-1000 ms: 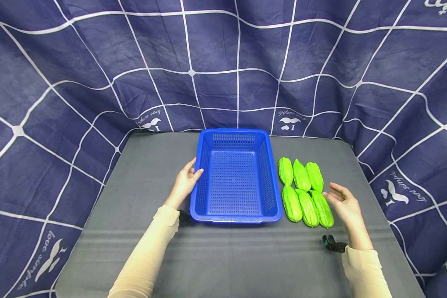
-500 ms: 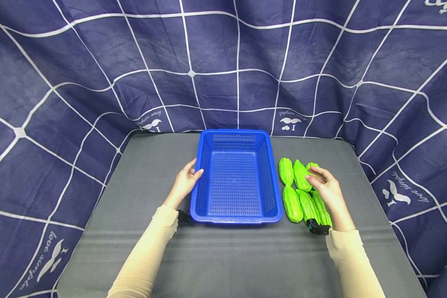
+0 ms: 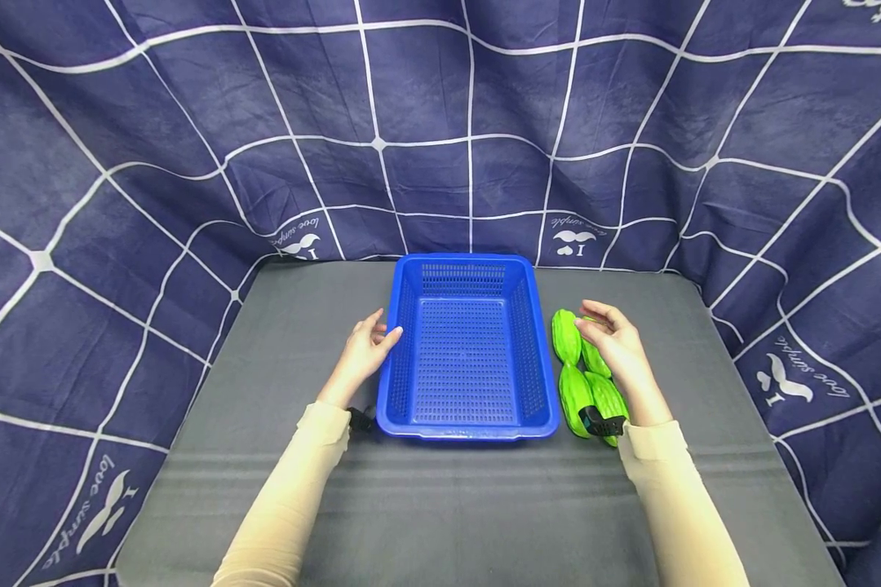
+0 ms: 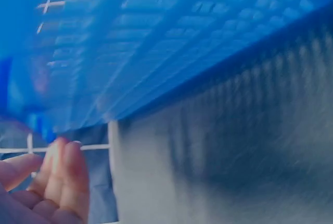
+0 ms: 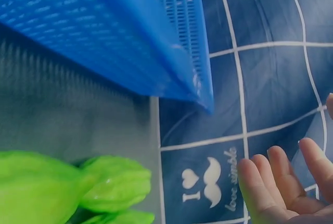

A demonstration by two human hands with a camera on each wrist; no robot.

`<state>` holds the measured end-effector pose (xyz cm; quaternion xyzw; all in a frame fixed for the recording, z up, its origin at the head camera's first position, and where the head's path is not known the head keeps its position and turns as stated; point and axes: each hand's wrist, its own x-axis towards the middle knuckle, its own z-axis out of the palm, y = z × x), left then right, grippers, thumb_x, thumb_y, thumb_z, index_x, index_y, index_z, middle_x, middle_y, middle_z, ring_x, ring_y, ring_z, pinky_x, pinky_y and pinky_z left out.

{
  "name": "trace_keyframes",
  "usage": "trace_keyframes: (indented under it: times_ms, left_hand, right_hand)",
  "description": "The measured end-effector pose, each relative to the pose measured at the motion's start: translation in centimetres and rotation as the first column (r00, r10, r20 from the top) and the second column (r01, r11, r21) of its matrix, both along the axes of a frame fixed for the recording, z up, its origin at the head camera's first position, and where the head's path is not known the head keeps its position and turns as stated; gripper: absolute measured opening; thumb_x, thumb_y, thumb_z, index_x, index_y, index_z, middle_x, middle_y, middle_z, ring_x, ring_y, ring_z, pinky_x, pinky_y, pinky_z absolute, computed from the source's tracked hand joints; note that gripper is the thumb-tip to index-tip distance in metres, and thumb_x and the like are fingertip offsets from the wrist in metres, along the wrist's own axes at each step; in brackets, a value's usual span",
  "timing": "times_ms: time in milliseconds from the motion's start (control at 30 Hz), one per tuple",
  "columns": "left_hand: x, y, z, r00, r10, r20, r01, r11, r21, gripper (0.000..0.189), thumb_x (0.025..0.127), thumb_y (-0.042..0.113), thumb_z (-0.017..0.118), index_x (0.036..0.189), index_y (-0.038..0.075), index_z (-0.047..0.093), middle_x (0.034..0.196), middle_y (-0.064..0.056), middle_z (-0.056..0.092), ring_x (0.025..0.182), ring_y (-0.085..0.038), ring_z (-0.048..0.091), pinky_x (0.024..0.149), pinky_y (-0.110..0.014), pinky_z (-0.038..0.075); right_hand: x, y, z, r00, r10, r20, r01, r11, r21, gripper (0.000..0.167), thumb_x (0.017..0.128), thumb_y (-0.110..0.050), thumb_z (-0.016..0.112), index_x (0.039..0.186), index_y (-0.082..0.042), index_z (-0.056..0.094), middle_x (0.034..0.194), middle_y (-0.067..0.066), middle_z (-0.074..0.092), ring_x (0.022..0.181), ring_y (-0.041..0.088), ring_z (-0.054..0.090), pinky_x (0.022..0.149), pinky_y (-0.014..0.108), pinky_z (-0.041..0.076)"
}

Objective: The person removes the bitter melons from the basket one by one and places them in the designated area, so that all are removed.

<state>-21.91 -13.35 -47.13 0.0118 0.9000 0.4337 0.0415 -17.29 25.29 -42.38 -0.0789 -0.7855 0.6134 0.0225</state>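
Observation:
A blue plastic basket [image 3: 461,359] with perforated walls and floor stands in the middle of the table, nothing in it. At its left side is my left hand [image 3: 360,355], thumb by the rim, fingers loosely bent and apart from the thumb. In the left wrist view, that hand [image 4: 52,187] lies close to the basket wall with nothing between thumb and fingers. Right of the basket, several bright green bitter melons [image 3: 575,399] lie side by side in two rows. My right hand [image 3: 620,346] hovers over them, fingers spread and holding nothing, hiding the rightmost ones.
A grey cloth covers the table [image 3: 455,514]. Dark blue curtains [image 3: 426,179] with white grid lines hang behind and at both sides, close to the basket's far edge. Both wrists carry black camera mounts [image 3: 600,422].
My right hand has moved left and forward, from beside the bitter melons to over them toward the basket. My left hand has stayed almost still at the basket's left side.

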Motion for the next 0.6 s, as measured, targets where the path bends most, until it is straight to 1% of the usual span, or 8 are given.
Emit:
trace_keyframes:
  times_ms: [100,167,300,367,400,433,500,600]
  left_hand:
    - [-0.1,-0.5,0.9,1.000,0.007,0.020,-0.007,1.000,-0.003,0.070,0.098,0.033,0.058,0.152,-0.002,0.030,0.136,-0.025,0.051,0.121,-0.039,0.057,0.102,-0.049,0.045]
    - [-0.1,-0.9,1.5,1.000,0.002,0.030,-0.002,1.000,-0.008,0.071,0.099,0.033,0.057,0.153,-0.002,0.028,0.138,-0.025,0.049,0.124,-0.039,0.055,0.103,-0.048,0.045]
    - [-0.3,-1.8,2.2,1.000,-0.003,0.030,0.004,1.000,-0.013,0.070,0.099,0.033,0.056,0.153,-0.002,0.027,0.140,-0.026,0.048,0.125,-0.039,0.054,0.104,-0.048,0.044]
    - [-0.4,-2.2,2.5,1.000,0.006,0.030,-0.005,1.000,-0.006,0.070,0.099,0.034,0.056,0.153,-0.001,0.028,0.140,-0.025,0.048,0.126,-0.039,0.054,0.104,-0.048,0.044]
    - [-0.5,-2.3,2.7,0.999,0.013,0.032,-0.013,1.000,-0.002,0.070,0.099,0.034,0.056,0.153,-0.001,0.028,0.140,-0.025,0.048,0.127,-0.039,0.053,0.104,-0.048,0.044]
    - [-0.5,-2.5,2.8,0.999,0.019,0.036,-0.019,1.000,0.001,0.070,0.099,0.034,0.055,0.153,0.000,0.027,0.141,-0.024,0.047,0.128,-0.038,0.052,0.105,-0.048,0.044]
    - [-0.7,-2.7,3.2,0.999,0.035,0.035,-0.035,0.999,0.014,0.069,0.099,0.034,0.055,0.153,0.001,0.028,0.141,-0.022,0.047,0.129,-0.037,0.052,0.105,-0.047,0.043]
    - [-0.8,-2.8,3.8,0.999,0.048,0.004,-0.049,0.998,0.029,0.068,0.099,0.033,0.055,0.153,0.002,0.029,0.141,-0.021,0.048,0.128,-0.036,0.052,0.106,-0.047,0.042]
  right_hand:
    - [-0.7,-0.6,0.5,1.000,0.026,-0.006,-0.026,1.000,0.011,0.054,0.098,-0.016,0.057,0.145,0.005,0.041,0.144,0.024,0.047,0.102,-0.008,0.054,0.086,0.008,0.046]
    - [-1.1,-1.0,0.8,0.999,0.039,-0.008,-0.039,0.999,0.037,0.053,0.098,-0.016,0.057,0.145,0.004,0.042,0.144,0.024,0.048,0.108,-0.001,0.056,0.086,0.008,0.046]
    - [-2.0,-1.6,1.3,0.999,0.044,-0.020,-0.042,0.996,0.073,0.052,0.097,-0.016,0.059,0.143,0.003,0.044,0.143,0.023,0.050,0.110,0.003,0.056,0.085,0.009,0.046]
    - [-2.5,-1.9,1.5,0.999,0.041,-0.022,-0.039,0.996,0.079,0.052,0.096,-0.016,0.059,0.143,0.003,0.045,0.143,0.022,0.051,0.110,0.004,0.057,0.088,0.012,0.047]
    - [-2.7,-2.1,1.7,0.999,0.040,-0.023,-0.038,0.996,0.080,0.052,0.096,-0.016,0.060,0.142,0.003,0.046,0.143,0.022,0.051,0.110,0.006,0.057,0.091,0.015,0.048]
    - [-2.9,-2.3,1.8,0.999,0.041,-0.022,-0.039,0.996,0.081,0.052,0.096,-0.016,0.060,0.142,0.002,0.046,0.143,0.022,0.051,0.113,0.010,0.058,0.094,0.019,0.048]
    - [-3.2,-2.7,2.1,0.999,0.038,-0.020,-0.036,0.995,0.092,0.052,0.096,-0.017,0.060,0.142,0.002,0.046,0.143,0.021,0.051,0.122,0.022,0.057,0.101,0.028,0.047]
    - [-3.7,-3.2,2.4,0.999,0.032,-0.025,-0.029,0.992,0.123,0.052,0.095,-0.017,0.061,0.142,0.000,0.048,0.143,0.021,0.052,0.129,0.033,0.053,0.105,0.039,0.044]
